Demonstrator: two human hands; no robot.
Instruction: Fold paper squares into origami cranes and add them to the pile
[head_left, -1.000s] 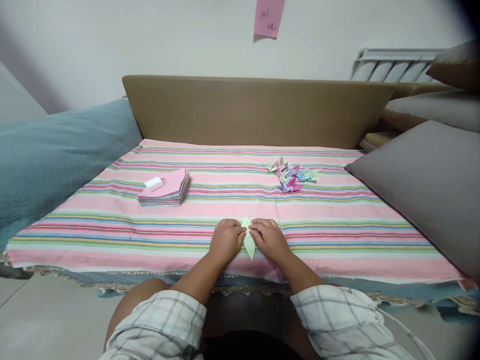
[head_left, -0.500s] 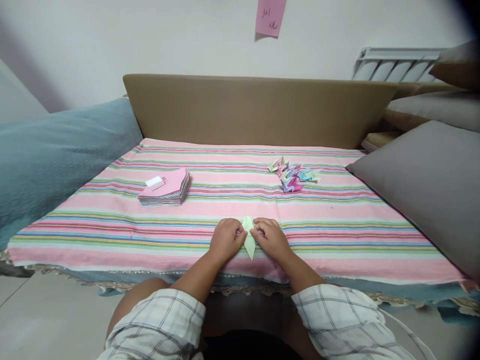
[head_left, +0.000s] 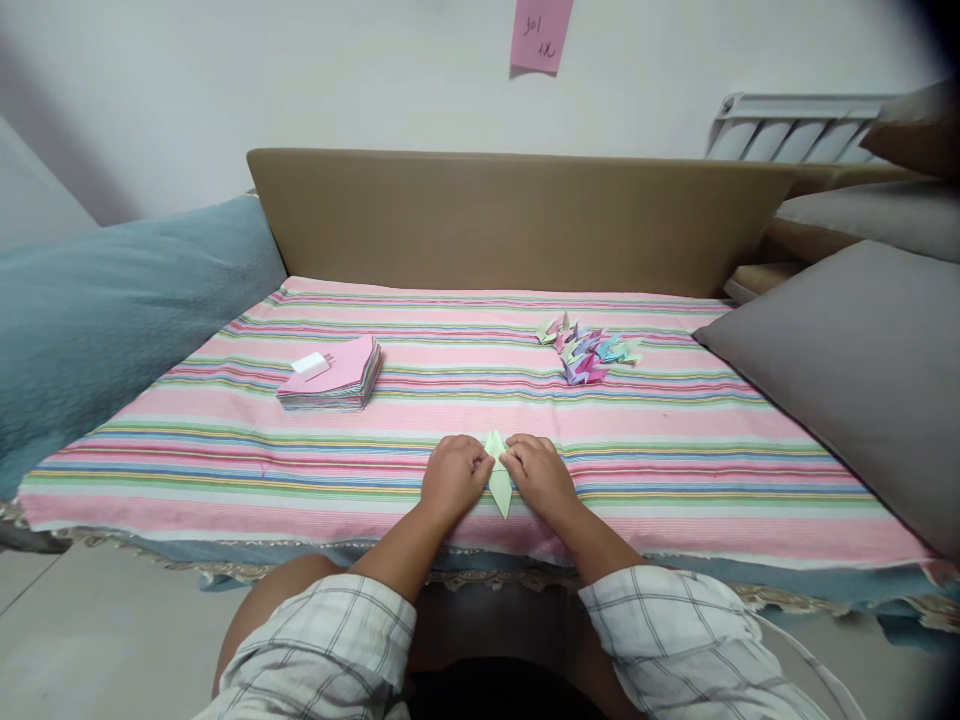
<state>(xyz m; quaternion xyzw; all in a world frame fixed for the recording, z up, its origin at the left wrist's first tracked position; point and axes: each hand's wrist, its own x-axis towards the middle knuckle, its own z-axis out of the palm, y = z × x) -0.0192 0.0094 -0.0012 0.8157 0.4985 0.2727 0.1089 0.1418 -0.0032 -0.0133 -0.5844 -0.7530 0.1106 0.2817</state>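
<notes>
A pale green folded origami paper (head_left: 500, 490) lies between my hands near the front of the striped cloth (head_left: 225, 450). Its long pointed end faces me, and narrower points show at the far end. My left hand (head_left: 454, 476) pinches its left edge, fingers curled. On the opposite edge my right hand (head_left: 538, 474) is closed the same way, thumb close to the left thumb. The fingertips hide the sides of the paper. Beyond my right hand sits a cluster of small folded paper cranes (head_left: 585, 352) in several colours.
A stack of paper sheets (head_left: 337, 375), pink on top, bears a white plug adapter (head_left: 311, 365) at the left. A brown board (head_left: 517, 220) stands at the back. Grey cushions (head_left: 847, 370) border the right, a blue-covered bolster (head_left: 135, 300) the left. A pink note (head_left: 540, 35) hangs on the wall.
My right fingers have drawn in slightly around the paper's right edge. Both hands stay in nearly the same place, and the paper has barely shifted.
</notes>
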